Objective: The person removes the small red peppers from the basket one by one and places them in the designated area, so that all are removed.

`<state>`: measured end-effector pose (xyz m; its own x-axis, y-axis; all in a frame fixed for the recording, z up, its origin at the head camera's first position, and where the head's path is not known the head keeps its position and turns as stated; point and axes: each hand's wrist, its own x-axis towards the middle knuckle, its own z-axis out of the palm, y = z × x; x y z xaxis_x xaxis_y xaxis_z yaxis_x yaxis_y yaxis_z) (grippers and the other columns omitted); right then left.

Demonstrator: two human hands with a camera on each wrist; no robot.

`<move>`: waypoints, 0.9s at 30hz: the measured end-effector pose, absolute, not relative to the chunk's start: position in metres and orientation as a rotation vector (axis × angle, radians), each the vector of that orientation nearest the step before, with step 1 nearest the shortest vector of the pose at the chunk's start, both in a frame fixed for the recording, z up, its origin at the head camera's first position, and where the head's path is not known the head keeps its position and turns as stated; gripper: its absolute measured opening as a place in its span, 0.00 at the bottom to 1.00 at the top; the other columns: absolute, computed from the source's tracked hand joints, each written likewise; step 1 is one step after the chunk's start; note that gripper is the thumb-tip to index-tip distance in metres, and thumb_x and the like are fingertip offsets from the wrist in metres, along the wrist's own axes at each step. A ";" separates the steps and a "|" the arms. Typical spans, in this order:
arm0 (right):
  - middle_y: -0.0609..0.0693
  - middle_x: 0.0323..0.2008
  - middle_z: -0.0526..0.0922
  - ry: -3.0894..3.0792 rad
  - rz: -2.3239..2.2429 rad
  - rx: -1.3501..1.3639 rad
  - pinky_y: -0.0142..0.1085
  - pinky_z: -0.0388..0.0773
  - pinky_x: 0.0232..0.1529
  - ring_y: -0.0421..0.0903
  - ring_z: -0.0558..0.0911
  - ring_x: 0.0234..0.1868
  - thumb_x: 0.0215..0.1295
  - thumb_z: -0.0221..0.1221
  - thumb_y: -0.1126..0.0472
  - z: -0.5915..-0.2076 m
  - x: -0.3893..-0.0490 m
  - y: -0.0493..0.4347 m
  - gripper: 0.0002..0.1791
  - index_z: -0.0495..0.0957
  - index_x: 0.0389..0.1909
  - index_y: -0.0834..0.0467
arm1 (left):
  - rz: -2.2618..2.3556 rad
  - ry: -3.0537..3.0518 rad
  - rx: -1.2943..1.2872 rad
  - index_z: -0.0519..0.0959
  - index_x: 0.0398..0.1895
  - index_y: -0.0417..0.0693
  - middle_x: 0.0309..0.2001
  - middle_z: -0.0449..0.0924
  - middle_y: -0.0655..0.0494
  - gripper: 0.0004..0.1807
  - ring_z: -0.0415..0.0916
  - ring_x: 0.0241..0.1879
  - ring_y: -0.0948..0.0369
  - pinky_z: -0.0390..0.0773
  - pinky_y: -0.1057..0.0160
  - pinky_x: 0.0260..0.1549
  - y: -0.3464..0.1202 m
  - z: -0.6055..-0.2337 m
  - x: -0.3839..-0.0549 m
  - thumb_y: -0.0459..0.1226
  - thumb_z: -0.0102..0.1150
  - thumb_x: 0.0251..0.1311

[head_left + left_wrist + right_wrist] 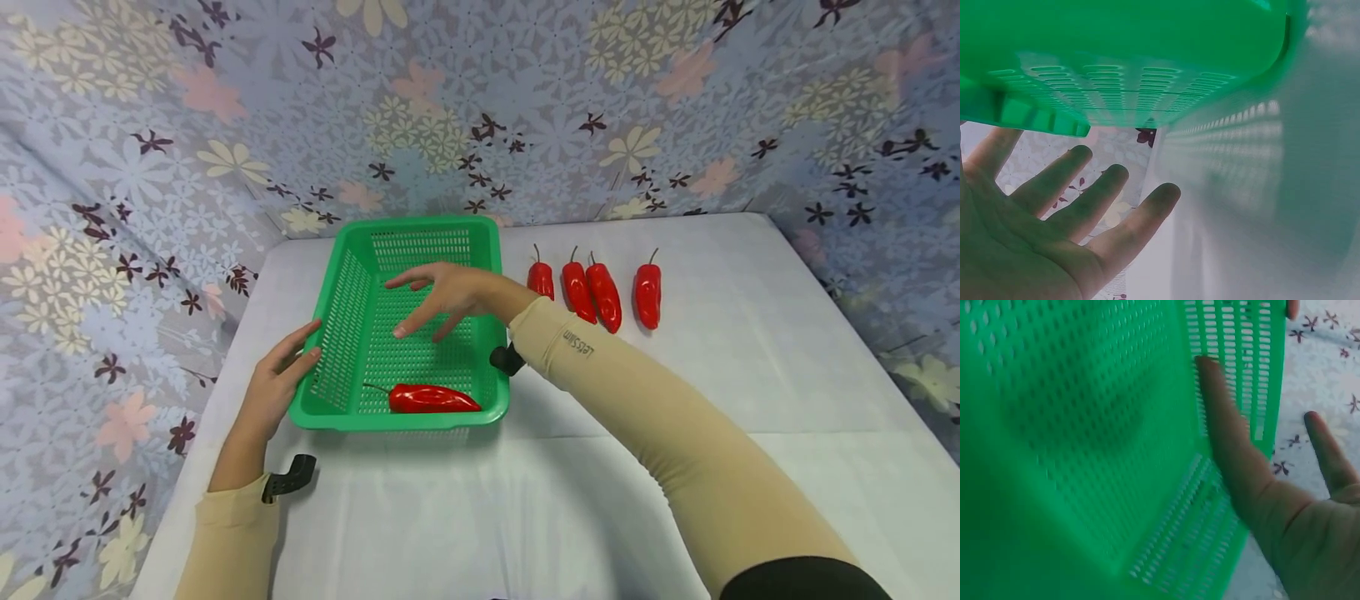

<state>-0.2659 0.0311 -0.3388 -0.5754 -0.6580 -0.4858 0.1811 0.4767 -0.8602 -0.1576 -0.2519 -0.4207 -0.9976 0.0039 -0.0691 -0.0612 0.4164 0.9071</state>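
Note:
A green plastic basket (397, 421) with slotted walls stands on the white-covered table, one red chili pepper (433, 399) lying along its near side. My left hand (276, 379) is at the basket's left rim, fingertips on or right beside it; in the left wrist view its fingers (1088, 206) are spread below the rim. Over the basket's inside hovers my right hand (450, 296), fingers spread and holding nothing. The right wrist view shows the right hand (1310, 531) in front of the perforated wall. Several red chili peppers (647, 292) lie to the right, one partly hidden behind my right forearm.
The white tablecloth (750, 350) spreads to the right and in front of the basket, with a crease across it. Flowered fabric (480, 108) hangs behind and at both sides of the table. Black wrist cameras (292, 477) are strapped near both hands.

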 end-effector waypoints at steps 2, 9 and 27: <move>0.47 0.73 0.52 1.820 -1.215 -0.431 0.50 0.80 0.48 0.52 0.72 0.62 0.38 0.77 0.56 -0.345 -0.265 0.025 0.47 0.68 0.63 0.35 | 1.665 2.592 -0.055 0.60 0.71 0.63 0.74 0.53 0.52 0.30 0.53 0.71 0.45 0.61 0.40 0.63 -0.252 -0.421 -0.157 0.51 0.50 0.67; 0.48 0.74 0.48 1.784 -1.096 -0.507 0.54 0.76 0.53 0.56 0.65 0.68 0.35 0.78 0.61 -0.362 -0.261 0.003 0.53 0.65 0.65 0.32 | 1.654 2.594 -0.054 0.61 0.71 0.64 0.74 0.53 0.51 0.29 0.54 0.71 0.44 0.61 0.39 0.63 -0.254 -0.422 -0.159 0.52 0.49 0.67; 0.50 0.65 0.66 1.824 -0.646 -0.555 0.39 0.82 0.42 0.47 0.77 0.53 0.43 0.72 0.71 -0.392 -0.237 -0.022 0.53 0.61 0.68 0.33 | 1.681 2.581 -0.012 0.61 0.70 0.64 0.74 0.53 0.52 0.30 0.54 0.71 0.44 0.61 0.39 0.64 -0.257 -0.427 -0.161 0.52 0.50 0.66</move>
<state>-0.2366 -0.0219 -0.3921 -0.3192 -0.6469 -0.6925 -0.0669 0.7443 -0.6644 -0.1609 -0.2571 -0.4268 -0.9981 0.0269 -0.0559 -0.0403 0.4047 0.9136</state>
